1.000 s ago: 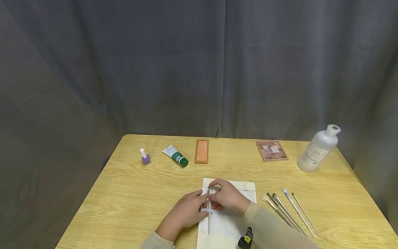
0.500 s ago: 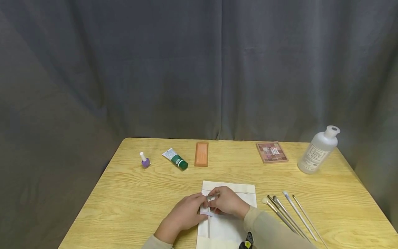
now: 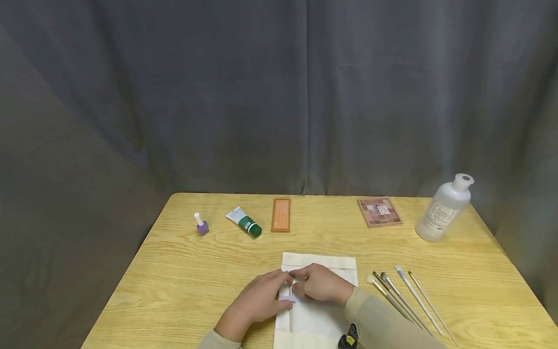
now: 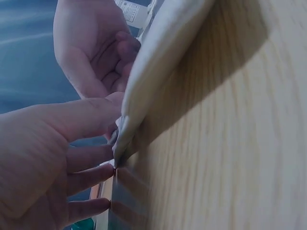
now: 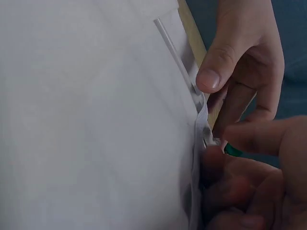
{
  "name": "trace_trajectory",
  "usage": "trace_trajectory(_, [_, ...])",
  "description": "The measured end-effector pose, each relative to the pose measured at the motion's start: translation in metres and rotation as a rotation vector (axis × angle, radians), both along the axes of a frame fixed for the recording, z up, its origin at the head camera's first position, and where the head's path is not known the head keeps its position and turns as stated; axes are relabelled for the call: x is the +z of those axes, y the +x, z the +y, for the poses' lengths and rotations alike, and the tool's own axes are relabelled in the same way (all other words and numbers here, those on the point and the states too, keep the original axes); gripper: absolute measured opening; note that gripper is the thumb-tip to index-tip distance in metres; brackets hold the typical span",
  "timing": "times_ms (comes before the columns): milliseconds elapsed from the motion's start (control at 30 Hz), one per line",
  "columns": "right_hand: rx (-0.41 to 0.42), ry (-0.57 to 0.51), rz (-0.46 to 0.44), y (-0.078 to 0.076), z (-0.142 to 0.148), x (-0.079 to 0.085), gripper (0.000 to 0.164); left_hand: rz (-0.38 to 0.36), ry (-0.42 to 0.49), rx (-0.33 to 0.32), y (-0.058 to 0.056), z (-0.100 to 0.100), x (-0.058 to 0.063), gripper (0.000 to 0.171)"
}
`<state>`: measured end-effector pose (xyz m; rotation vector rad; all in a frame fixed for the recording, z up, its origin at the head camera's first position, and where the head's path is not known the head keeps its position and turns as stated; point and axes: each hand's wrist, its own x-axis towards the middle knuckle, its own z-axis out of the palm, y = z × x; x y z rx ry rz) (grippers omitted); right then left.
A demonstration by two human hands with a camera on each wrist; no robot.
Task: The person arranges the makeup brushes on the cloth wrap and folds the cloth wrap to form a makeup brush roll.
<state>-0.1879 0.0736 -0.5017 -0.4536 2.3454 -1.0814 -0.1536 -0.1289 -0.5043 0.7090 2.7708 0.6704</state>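
Observation:
A white cloth brush roll (image 3: 318,317) lies at the table's front. One makeup brush (image 3: 290,320) lies along its left side, passing under a pale elastic band (image 3: 286,298). My left hand (image 3: 259,300) rests at the roll's left edge, its thumb on the edge beside the brush handle. In the left wrist view its other fingers (image 4: 88,179) reach fairly straight to the table. My right hand (image 3: 322,283) pinches the brush near its head, just beyond the band. Fingers mostly hide the head; in the right wrist view, a bit shows between the right fingertips (image 5: 237,136).
Several loose makeup brushes (image 3: 403,300) lie right of the roll. Behind stand or lie a purple nail polish bottle (image 3: 202,227), a green-and-white tube (image 3: 245,222), an orange case (image 3: 281,215), an eyeshadow palette (image 3: 380,212) and a clear plastic bottle (image 3: 442,211).
The right fingers have shifted slightly toward me along the brush, and its head, visible earlier, is now mostly covered. The left hand stays nearly in place.

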Motion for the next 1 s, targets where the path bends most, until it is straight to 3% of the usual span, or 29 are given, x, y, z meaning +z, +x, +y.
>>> trace_trajectory(100, [0.031,-0.008,0.008,0.002,0.005,0.003,0.057,0.044,-0.024,0.007,0.001,0.001,0.000,0.041])
trace_trajectory(167, [0.048,-0.038,0.026,0.004,0.011,0.006,0.057,0.071,-0.039,0.008,0.002,0.002,0.002,0.040])
trace_trajectory(300, [0.050,-0.127,0.082,0.010,0.032,0.015,0.034,0.121,-0.049,-0.029,0.003,0.005,0.003,0.034])
trace_trajectory(400, [0.017,-0.111,0.170,0.015,0.055,0.022,0.016,0.159,-0.043,-0.071,0.003,0.008,0.003,0.025])
trace_trajectory(600, [-0.093,0.045,0.318,0.027,0.105,0.030,0.005,0.158,-0.026,-0.116,0.003,0.012,0.002,0.014])
trace_trajectory(767, [-0.173,0.232,0.412,0.041,0.134,0.025,0.004,0.122,-0.064,-0.120,0.004,0.015,0.002,0.012])
trace_trajectory(1000, [-0.242,0.358,0.424,0.051,0.155,0.019,0.006,0.081,-0.060,-0.078,0.003,0.019,-0.001,0.006])
